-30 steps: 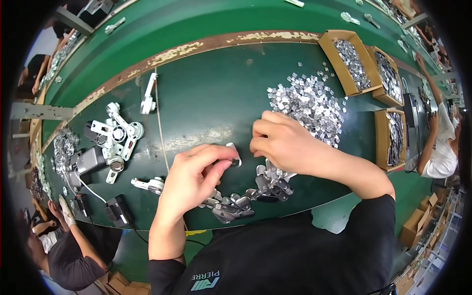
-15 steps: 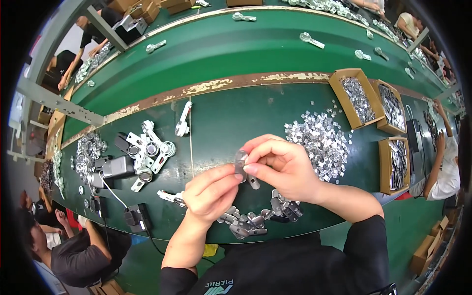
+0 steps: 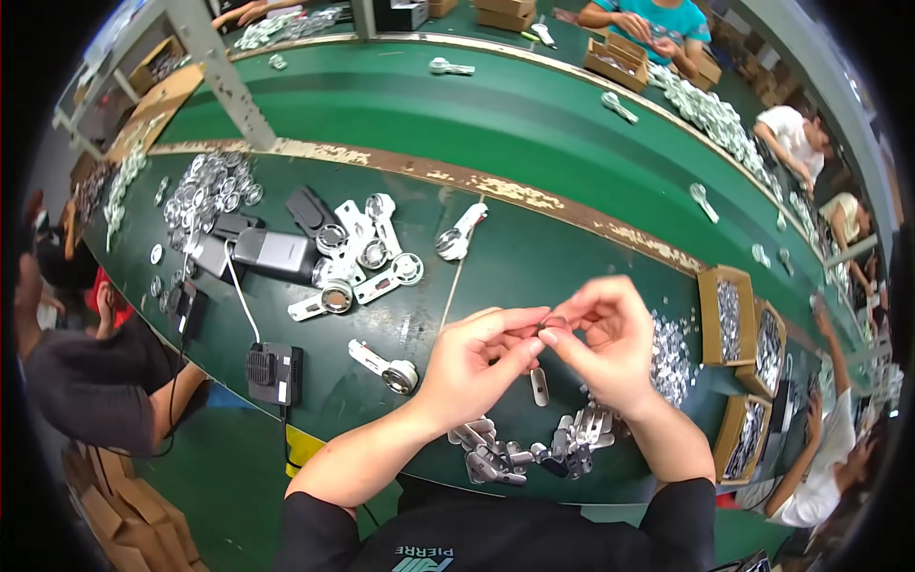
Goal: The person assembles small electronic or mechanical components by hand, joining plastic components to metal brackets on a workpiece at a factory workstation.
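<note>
Over the middle of the bench, the fingertips of my left hand (image 3: 477, 367) and my right hand (image 3: 608, 345) meet in a pinch. Between them is a small dark metal piece (image 3: 544, 326), seen edge-on and mostly covered by the fingers. Just below the hands lies an elongated metal plate (image 3: 540, 387) with a small dark slot. Closer to my body, several similar plates (image 3: 496, 464) form a loose curved heap. A mound of tiny silvery squares (image 3: 671, 360) sits beyond my right hand, partly behind it. To the left of my left hand rests a white handle-shaped part (image 3: 396, 374) with a round end.
More white round-ended parts (image 3: 374, 252) cluster at left beside a grey box-shaped device (image 3: 276, 253) and metal rings (image 3: 214, 183). A corded black adapter (image 3: 274, 374) lies near the edge. Cardboard boxes (image 3: 707, 315) of metal pieces stand right. Beyond runs a green conveyor (image 3: 534, 133); people work around.
The view has swung, so the bench appears shifted and tilted. Both hands still pinch together; the metal piece, earlier showing its flat grey face, now shows only a thin dark edge.
</note>
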### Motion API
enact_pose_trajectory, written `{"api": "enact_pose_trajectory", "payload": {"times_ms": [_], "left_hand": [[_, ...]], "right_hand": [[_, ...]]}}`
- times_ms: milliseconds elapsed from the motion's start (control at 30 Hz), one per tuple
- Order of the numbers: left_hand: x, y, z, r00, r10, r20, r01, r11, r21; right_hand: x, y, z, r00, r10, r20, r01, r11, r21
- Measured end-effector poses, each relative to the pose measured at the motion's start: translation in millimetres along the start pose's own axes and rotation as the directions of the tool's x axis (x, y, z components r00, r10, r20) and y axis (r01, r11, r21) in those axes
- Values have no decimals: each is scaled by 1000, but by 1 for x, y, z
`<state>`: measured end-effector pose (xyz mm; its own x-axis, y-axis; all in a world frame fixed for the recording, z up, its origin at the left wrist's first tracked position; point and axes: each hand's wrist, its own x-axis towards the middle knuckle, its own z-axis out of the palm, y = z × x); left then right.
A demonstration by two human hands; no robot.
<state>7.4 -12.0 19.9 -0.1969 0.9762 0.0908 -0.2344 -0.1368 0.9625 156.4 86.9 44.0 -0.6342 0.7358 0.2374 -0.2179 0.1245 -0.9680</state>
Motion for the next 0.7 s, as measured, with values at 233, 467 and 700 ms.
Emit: {"api": "enact_pose_trajectory", "payload": {"times_ms": [233,467,700], "left_hand": [[13,3,-26,969,-18,-245,-24,986,-165],[20,1,-45,931,-231,-283,77,881,-466],[20,-1,-45,939,-215,-270,91,910,-405]], "right_hand": [[92,16,5,767,470,436,-597,772,218],[155,64,7,738,-74,671,567,607,-556],[146,45,0,858,-337,389,513,603,-610]]}}
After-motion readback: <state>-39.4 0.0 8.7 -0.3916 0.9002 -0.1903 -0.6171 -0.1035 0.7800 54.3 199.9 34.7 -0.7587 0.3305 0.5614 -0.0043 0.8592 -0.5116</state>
